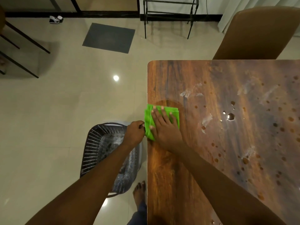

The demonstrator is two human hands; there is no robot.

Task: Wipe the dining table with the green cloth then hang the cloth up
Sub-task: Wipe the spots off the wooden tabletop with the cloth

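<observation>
The green cloth [162,118] lies folded at the left edge of the worktop [186,159], partly draped over the rim. Our right grip [164,127] lies flat on it with the fingers straight and spread, pressing it down and holding nothing. Our left grip [135,133] sits just off the edge with the fingers curled, touching the overhanging part of the cloth. We cannot tell whether it pinches the fabric or only cups beneath it.

We judge that the wiping step is in hand and far from finished. A damp arc shows beside the cloth, but droplets [230,116] and pale smears [190,92] cover the middle and right of the surface. The next move calls for drawing the cloth out across the wet area with even downward pressure, then working back toward the edge. Hanging comes only after that.

Below the left grip a dark slatted basket [97,146] stands on the floor, close to the table edge, with a bare foot [139,190] near it. A brown chair [256,34] stands at the far side. Beyond it are a black metal rack [170,13], possibly the place to hang the cloth, and a grey mat [108,38].

The right end of the worktop is cut off, so we cannot see how far the spill runs. The basket's contents are dim and unclear, and the rack's top is out of view.
</observation>
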